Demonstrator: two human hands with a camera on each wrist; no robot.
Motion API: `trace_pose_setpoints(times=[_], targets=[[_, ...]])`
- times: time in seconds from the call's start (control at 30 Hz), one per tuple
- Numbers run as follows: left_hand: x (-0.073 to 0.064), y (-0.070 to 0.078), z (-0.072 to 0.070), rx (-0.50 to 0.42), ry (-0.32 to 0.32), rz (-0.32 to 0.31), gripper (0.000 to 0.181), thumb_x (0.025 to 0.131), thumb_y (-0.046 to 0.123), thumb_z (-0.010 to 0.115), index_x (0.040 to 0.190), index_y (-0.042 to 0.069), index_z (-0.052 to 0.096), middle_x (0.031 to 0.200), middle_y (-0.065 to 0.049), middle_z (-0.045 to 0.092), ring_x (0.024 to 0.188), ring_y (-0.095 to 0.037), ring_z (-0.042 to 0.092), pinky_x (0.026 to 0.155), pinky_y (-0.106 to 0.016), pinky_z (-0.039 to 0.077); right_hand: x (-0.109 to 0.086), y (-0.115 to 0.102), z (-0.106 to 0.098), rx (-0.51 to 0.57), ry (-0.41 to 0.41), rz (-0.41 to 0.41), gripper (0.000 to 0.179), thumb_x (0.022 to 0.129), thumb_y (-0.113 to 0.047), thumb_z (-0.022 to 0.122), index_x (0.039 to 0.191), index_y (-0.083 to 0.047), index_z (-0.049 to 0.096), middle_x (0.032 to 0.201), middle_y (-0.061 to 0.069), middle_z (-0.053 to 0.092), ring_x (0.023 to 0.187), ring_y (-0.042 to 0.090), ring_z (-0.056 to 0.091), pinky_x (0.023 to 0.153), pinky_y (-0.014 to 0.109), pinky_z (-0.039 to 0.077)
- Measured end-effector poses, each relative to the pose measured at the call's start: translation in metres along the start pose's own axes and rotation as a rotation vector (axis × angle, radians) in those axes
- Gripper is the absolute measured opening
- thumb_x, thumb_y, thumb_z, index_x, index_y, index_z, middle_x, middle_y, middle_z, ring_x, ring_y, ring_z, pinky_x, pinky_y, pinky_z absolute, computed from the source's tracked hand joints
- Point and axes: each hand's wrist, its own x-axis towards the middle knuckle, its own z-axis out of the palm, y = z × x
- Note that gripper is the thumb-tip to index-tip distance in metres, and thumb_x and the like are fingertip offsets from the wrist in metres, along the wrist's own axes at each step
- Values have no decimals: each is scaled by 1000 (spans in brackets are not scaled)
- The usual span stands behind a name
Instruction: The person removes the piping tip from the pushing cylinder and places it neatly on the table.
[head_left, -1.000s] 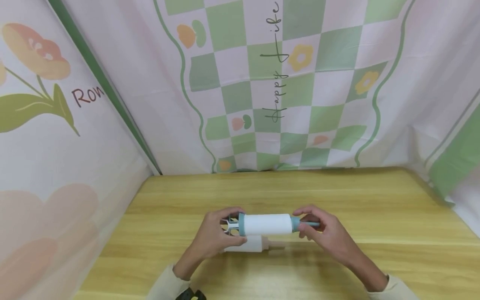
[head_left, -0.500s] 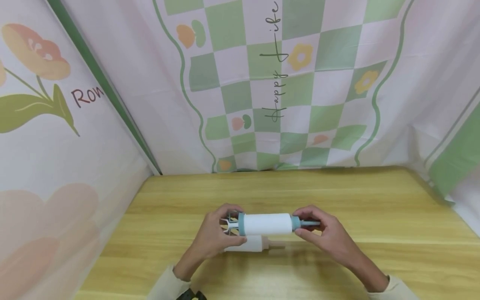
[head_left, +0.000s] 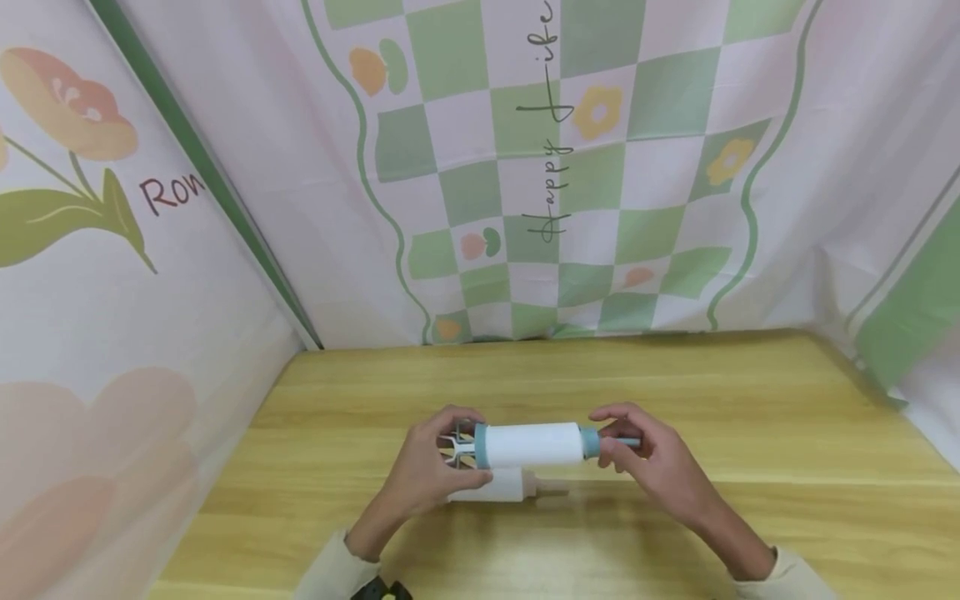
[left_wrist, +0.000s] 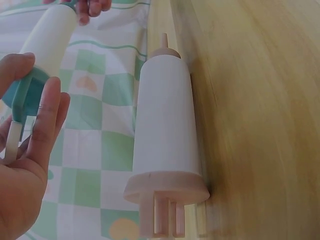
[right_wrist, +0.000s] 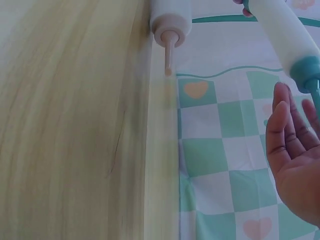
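A white cylindrical bottle (head_left: 534, 444) is held level above the table. It has a teal cap (head_left: 590, 442) with a thin nozzle at the right end and a teal collar (head_left: 481, 447) with prongs at the left. My left hand (head_left: 420, 462) grips the collar end, thumb in front and fingers behind. At the nozzle end, my right hand (head_left: 667, 462) has its thumb and curled fingers around the base of the nozzle, forefinger raised. A similar white bottle with beige-pink ends (left_wrist: 165, 115) lies on the table below, partly hidden in the head view.
The wooden table (head_left: 225, 533) reaches back to a curtain with green checks (head_left: 525, 275). Another printed curtain (head_left: 225, 333) borders the left side. A black item (head_left: 381, 590) shows by the left sleeve at the bottom edge.
My right fingers spread along the cap half a second ago and now curl in around the nozzle again, forefinger raised. The left grip and the lying bottle stay as they were.
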Motion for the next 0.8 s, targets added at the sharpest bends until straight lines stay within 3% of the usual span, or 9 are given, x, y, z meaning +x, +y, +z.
trace_pose_setpoints(times=[0.17,0.33,0.53,0.8], targets=[[1,0,0,-30,-7,-13,52,71,8,88,117,14,65,106,-7,69,82,-22,65,66,-32,60,0,0,-1,15,-22,9,22,99,1,59,120,-1,60,93,9,71,71,23,67,60,34,56],[0,0,1,-42,-13,-17,51,72,9,88,118,13,65,106,-9,69,82,-28,66,66,-32,60,-2,1,2,17,-2,1,23,95,2,64,118,-1,62,102,13,68,82,20,68,66,35,59],[-1,0,2,-69,-13,-26,52,71,5,87,118,13,65,106,-10,68,84,-36,66,64,-32,60,-4,3,4,-15,18,-40,29,90,3,70,117,-4,62,104,9,67,88,17,65,71,29,57],[-1,0,0,2,-3,-9,53,71,8,87,118,15,65,106,-3,69,84,-22,65,68,-33,59,-2,2,2,-14,2,-46,35,90,4,70,123,-2,58,107,13,65,90,17,66,73,29,57]])
